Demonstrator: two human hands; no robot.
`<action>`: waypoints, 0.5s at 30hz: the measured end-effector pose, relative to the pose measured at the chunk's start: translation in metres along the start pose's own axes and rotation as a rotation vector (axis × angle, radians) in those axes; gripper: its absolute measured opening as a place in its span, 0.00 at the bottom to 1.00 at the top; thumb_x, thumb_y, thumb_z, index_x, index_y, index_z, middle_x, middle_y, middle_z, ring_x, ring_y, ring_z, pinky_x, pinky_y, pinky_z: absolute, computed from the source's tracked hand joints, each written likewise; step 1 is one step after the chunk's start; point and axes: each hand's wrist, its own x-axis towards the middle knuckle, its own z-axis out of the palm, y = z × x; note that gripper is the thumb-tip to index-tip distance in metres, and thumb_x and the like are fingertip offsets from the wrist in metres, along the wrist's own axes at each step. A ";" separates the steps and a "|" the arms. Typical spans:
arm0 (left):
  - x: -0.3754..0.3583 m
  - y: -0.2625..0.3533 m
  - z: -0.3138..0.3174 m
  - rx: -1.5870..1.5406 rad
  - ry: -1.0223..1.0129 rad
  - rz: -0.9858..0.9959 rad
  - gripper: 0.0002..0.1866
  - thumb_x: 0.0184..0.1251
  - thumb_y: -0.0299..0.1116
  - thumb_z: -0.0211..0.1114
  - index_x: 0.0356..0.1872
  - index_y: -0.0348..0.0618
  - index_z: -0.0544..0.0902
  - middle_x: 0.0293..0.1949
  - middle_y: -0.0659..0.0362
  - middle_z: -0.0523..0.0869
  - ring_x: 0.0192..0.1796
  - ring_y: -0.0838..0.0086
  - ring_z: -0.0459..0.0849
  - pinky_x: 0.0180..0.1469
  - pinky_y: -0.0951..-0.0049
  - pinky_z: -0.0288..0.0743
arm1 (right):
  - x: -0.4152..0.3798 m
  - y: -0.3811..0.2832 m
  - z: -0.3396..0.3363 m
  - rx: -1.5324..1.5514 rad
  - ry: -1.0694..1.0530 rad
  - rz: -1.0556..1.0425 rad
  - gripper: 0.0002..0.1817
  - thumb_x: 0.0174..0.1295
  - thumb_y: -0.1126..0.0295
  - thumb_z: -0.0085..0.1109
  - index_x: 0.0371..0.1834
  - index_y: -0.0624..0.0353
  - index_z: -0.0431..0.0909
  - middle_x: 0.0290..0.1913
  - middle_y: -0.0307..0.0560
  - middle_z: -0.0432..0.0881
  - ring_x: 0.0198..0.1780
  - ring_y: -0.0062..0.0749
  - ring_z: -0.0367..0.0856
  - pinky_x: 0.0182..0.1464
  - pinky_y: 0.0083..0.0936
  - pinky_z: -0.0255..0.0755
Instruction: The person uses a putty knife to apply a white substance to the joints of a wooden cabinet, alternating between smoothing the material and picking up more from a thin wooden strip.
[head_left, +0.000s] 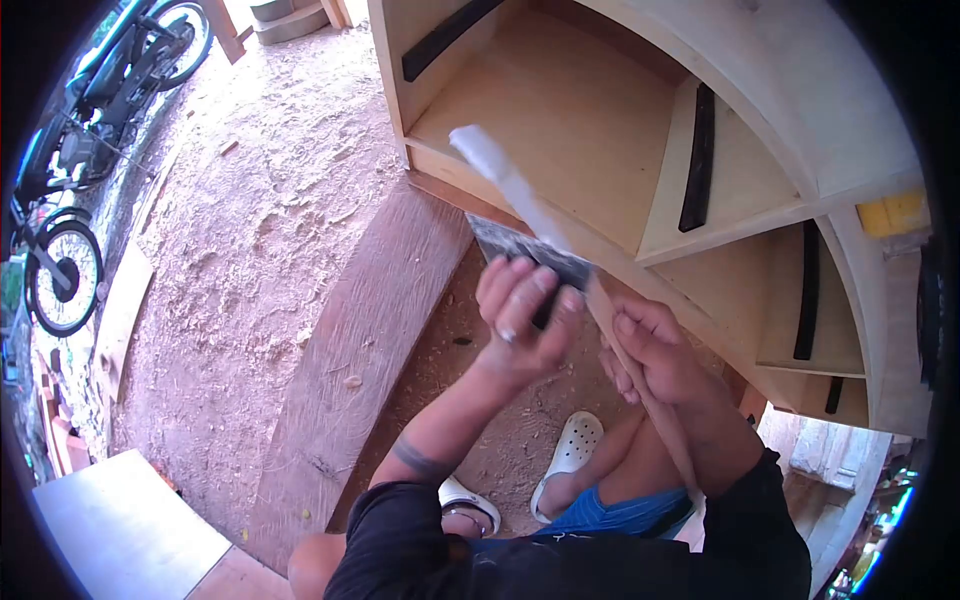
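My left hand (525, 310) is closed around a dark, flat, grey-black block (510, 240), which lies against a long thin wooden strip (640, 375). The block's exact kind is not clear. My right hand (650, 350) grips the strip below the block, thumb on one side and fingers on the other. From near my lap the strip slants up and away, and its far end looks whitish and slightly blurred. Beyond both hands stands a pale wooden cabinet (560, 110) with open compartments and black drawer runners (697, 160).
A wide plank (350, 330) lies on ground covered with wood shavings, left of my feet. White clogs (575, 445) are on my feet. A motorcycle (85, 150) stands at the far left, and a pale board (135, 525) lies at lower left. Something yellow (893, 213) sits at right.
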 end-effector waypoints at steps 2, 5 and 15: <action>-0.018 -0.010 0.004 0.044 -0.190 -0.213 0.23 0.52 0.16 0.60 0.52 0.43 0.74 0.53 0.47 0.68 0.57 0.50 0.67 0.60 0.51 0.65 | -0.004 -0.001 -0.006 0.038 0.015 -0.070 0.15 0.70 0.57 0.42 0.35 0.59 0.68 0.16 0.41 0.72 0.14 0.19 0.69 0.17 0.15 0.64; -0.030 -0.024 -0.016 -0.048 -0.366 -0.499 0.29 0.49 0.10 0.53 0.55 0.44 0.73 0.55 0.44 0.68 0.59 0.49 0.68 0.59 0.54 0.66 | -0.008 0.002 -0.007 -0.070 0.128 -0.131 0.14 0.70 0.60 0.44 0.34 0.59 0.68 0.16 0.40 0.72 0.14 0.17 0.68 0.17 0.15 0.65; 0.117 -0.001 -0.076 -0.145 -1.047 -0.327 0.29 0.46 0.10 0.51 0.53 0.42 0.77 0.52 0.49 0.78 0.55 0.55 0.77 0.57 0.64 0.71 | -0.008 0.006 -0.004 -0.272 0.241 -0.087 0.13 0.69 0.63 0.47 0.32 0.61 0.70 0.18 0.39 0.73 0.17 0.15 0.72 0.19 0.14 0.66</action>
